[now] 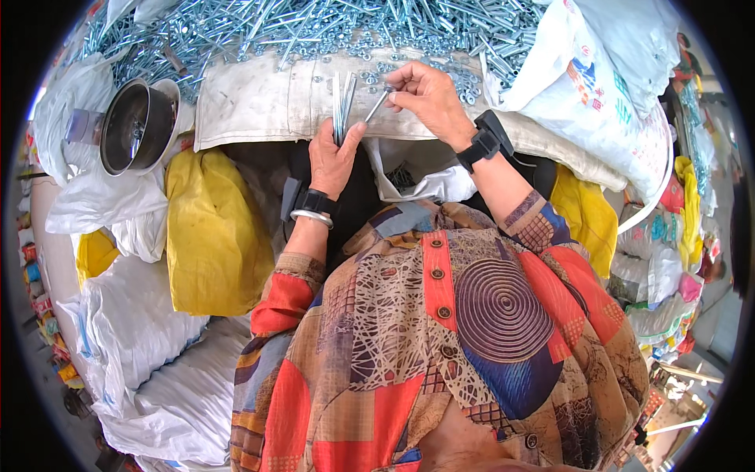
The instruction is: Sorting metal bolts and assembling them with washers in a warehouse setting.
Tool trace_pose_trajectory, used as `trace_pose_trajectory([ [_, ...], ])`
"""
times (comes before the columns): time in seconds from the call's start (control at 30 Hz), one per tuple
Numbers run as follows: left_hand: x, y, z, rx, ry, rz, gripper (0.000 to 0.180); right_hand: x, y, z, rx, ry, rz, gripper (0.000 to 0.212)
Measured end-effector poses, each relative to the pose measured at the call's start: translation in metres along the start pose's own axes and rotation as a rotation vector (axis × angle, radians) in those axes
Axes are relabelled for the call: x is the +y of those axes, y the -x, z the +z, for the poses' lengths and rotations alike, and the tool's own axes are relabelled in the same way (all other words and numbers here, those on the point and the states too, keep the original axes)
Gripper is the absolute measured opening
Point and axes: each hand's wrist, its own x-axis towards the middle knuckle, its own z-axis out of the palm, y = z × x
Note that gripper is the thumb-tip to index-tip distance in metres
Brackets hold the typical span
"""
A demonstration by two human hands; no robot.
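With the left hand clasping a bundle of metal rods above the cloth-covered tabletop and the right hand pinching the upper end of a tilted rod, the person should steady its lower end by the left thumb.

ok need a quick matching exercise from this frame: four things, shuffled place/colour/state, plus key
1. Pot
2. Bunch of metal rods
3. Bangle
4. Shirt

A. patterned, with a spiral
B. pale, worn on the left arm
C. dark, round, at upper left
D. in the left hand's grip

Pairs: 1-C, 2-D, 3-B, 4-A
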Motion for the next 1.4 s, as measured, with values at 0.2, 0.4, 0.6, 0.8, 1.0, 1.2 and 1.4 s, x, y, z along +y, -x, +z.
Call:
trace_pose_trajectory([
  [0.2,-0.002,0.0,0.003,0.009,-0.026,0.031,0.044,0.0,0.015,0.008,0.093,0.348,-0.219,0.017],
  [0.4,-0.002,0.001,0.004,0.012,-0.03,0.044,0.045,-0.006,0.017,0.007,0.073,0.722,-0.659,0.015],
  [0.6,0.003,0.001,0.003,-0.006,-0.016,0.018,0.042,-0.003,0.018,0.007,0.091,0.672,-0.587,0.016],
  [0.8,-0.002,0.002,0.006,-0.002,0.091,0.004,0.039,-0.005,0.017,0.011,0.18,0.47,-0.429,0.014],
  [1.0,0.0,0.002,0.004,-0.009,0.094,-0.006,0.037,-0.002,0.02,0.011,0.192,0.484,-0.421,0.014],
  [1.2,0.001,0.003,0.005,-0.005,0.144,-0.014,0.038,0.003,0.017,0.009,0.147,0.213,-0.252,0.017],
  [1.4,0.003,0.003,0.007,-0.011,0.096,-0.032,0.04,0.001,0.015,0.008,0.106,0.155,-0.159,0.017],
])
